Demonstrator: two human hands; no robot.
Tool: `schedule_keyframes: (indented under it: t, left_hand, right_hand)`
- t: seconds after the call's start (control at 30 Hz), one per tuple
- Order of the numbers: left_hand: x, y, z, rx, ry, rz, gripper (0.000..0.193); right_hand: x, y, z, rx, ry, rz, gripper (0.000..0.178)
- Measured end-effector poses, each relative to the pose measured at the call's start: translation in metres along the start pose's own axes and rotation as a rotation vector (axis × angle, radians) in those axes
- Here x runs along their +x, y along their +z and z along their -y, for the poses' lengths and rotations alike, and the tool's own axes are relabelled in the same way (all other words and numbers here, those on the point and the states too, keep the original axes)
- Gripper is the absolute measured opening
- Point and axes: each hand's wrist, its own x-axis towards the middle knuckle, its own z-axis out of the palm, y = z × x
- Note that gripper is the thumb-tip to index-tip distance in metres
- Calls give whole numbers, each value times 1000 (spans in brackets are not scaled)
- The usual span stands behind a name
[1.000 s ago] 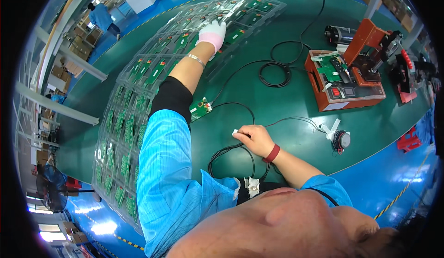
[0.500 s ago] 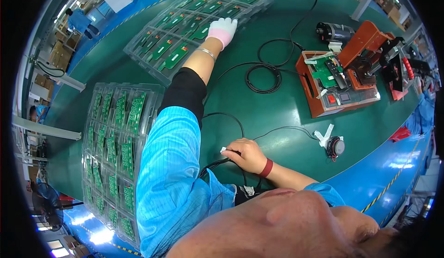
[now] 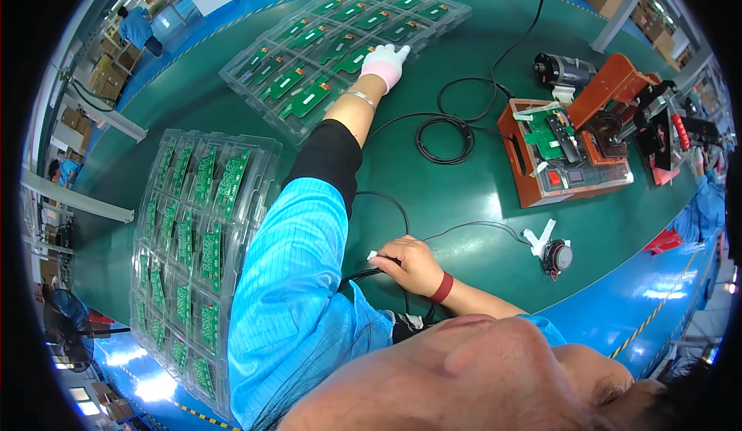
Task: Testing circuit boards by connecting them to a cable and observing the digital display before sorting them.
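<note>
My left hand (image 3: pixel 385 68), in a white glove with a pink cuff, lies over the near right edge of the far clear plastic tray (image 3: pixel 457 15). Its index finger is stretched out; the other fingertips are partly hidden. Beside it in the tray is a green circuit board (image 3: pixel 354 60). Several more such boards fill the tray's compartments. Low in the middle, my bare right hand (image 3: pixel 415 266) is closed, thumb against fingers, on a black cable (image 3: pixel 359 274). A small white connector (image 3: pixel 372 255) sticks out at the thumb tip.
A second clear tray (image 3: pixel 267 170) with upright green boards stands at left. Right of centre are a coiled black cable (image 3: pixel 445 139), an orange test fixture (image 3: pixel 533 188), a black motor (image 3: pixel 564 72) and a small round speaker (image 3: pixel 559 257). People work in the background.
The view has turned slightly. My left hand's index finger now points out more, and more of the board beside it shows. My right hand keeps its hold.
</note>
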Motion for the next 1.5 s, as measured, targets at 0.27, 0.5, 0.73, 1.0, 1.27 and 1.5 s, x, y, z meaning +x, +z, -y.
schedule_keyframes:
  t: [0.27,0.5,0.73,1.0,1.27,1.5]
  left_hand:
    - [20,3,-17,-119,-76,-5,43]
    - [-23,11,-11,99,96,-290,36]
    - [-170,-21,-15,-119,549,-265,34]
    - [-384,-101,29,48,348,-184,37]
    - [-528,-139,86,154,-390,-3,47]
    - [-623,-160,82,-25,-555,-205,48]
  right_hand:
    - [0,2,-1,3,-10,-26,16]
    - [0,3,1,-18,14,6,15]
    - [-3,4,1,20,124,-7,21]
    - [-1,0,-3,46,191,54,20]
    - [-1,2,-16,15,117,33,22]
    - [0,1,-12,-19,148,42,23]
